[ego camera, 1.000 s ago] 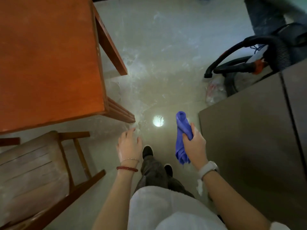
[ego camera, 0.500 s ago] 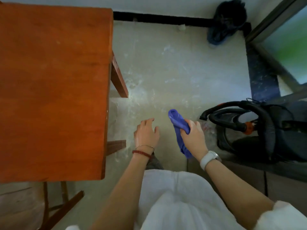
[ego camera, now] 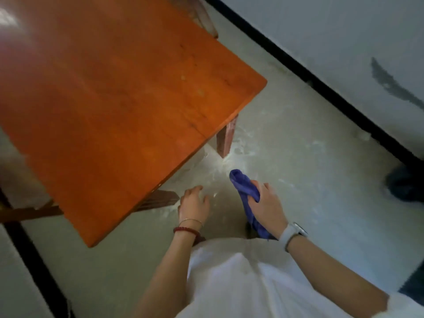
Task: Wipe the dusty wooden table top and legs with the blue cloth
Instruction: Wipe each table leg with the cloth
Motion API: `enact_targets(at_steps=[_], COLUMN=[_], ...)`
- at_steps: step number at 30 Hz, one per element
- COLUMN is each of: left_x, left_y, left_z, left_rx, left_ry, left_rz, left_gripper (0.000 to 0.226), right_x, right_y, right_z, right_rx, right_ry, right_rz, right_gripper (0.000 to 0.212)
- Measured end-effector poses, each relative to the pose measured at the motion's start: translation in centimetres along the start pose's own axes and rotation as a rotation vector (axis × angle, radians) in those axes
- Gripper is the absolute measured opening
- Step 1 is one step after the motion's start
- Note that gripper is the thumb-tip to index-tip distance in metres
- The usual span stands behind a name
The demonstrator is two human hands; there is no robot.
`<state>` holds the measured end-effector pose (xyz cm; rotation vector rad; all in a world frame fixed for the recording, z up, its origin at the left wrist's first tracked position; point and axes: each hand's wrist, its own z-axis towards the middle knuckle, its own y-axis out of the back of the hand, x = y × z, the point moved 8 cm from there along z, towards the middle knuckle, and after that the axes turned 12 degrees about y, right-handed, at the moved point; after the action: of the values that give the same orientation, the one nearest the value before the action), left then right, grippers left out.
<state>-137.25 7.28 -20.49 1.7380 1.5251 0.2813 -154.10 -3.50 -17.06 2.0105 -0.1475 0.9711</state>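
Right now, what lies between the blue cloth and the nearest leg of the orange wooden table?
Only pale floor streaked with white dust, in the head view. The right hand grips the bunched blue cloth short of the reddish table leg.

Bunched blue cloth (ego camera: 246, 193) hangs beside the orange wooden table's (ego camera: 128, 106) near corner.

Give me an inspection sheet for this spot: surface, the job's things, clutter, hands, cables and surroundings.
Surface: orange wooden table top, bare, faint pale spots.
Job's things: blue cloth bunched, off the table; table leg with white dust on the floor at its foot.
Clutter: dark object by the wall, too blurred to name.
Hands: right hand grips the cloth; left hand holds nothing, fingers loosely curled.
Cables: nothing seen.
Surroundings: pale wall with black skirting.
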Motion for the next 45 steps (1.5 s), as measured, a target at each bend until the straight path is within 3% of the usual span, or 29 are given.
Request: enact_targets(at_steps=[8,16,23,28,31,36,38,41,43,45], left_x=[4.7,14.3,19.8,23.1,23.6,24.0,24.2,25.2,26.3,27.3], left_y=[-3.1,-5.7,-6.4,-5.5,-5.1,-4.8,-5.2,-6.6,-8.1,-10.1], left_z=[-1.4,2.5,11.0,12.5,13.0,13.9,14.3,15.5,16.7,18.2], left_rx=[-0.18,-0.485,-0.944,-1.332,-1.402,-1.435,-1.443,-1.413,-1.379,-1.32], left_ry=[0.379,0.574,0.357,0.216,0.104,0.022,0.015,0.057,0.102,0.165], left_rz=[-0.426,-0.81,-1.078,-1.098,-1.042,-1.067,-1.059,-1.079,-1.093,-1.085], left_gripper=[0.04,0.045,0.057,0.062,0.062,0.053,0.054,0.051,0.049,0.046], right_x=[1.0,2.2,0.7,4.5,7.8,10.6,8.6,0.9,-5.7,-10.4], right_y=[-2.5,-16.7,-29.3,-32.6,-33.0,-34.2,-37.7,-46.1,-52.3,-55.9], right_z=[5.7,8.6,15.2,17.9,16.8,12.2,13.8,18.8,21.9,23.5], right_rx=[0.331,0.559,0.519,0.389,0.402,0.25,0.301,0.546,0.705,0.811], right_ry=[0.238,0.545,0.857,1.092,1.156,1.517,1.437,1.01,0.79,0.713], right_rz=[-0.066,-0.066,0.143,0.42,0.612,0.705,0.679,0.62,0.406,0.212], right_gripper=[0.033,0.035,0.038,0.037,0.041,0.05,0.051,0.047,0.041,0.024])
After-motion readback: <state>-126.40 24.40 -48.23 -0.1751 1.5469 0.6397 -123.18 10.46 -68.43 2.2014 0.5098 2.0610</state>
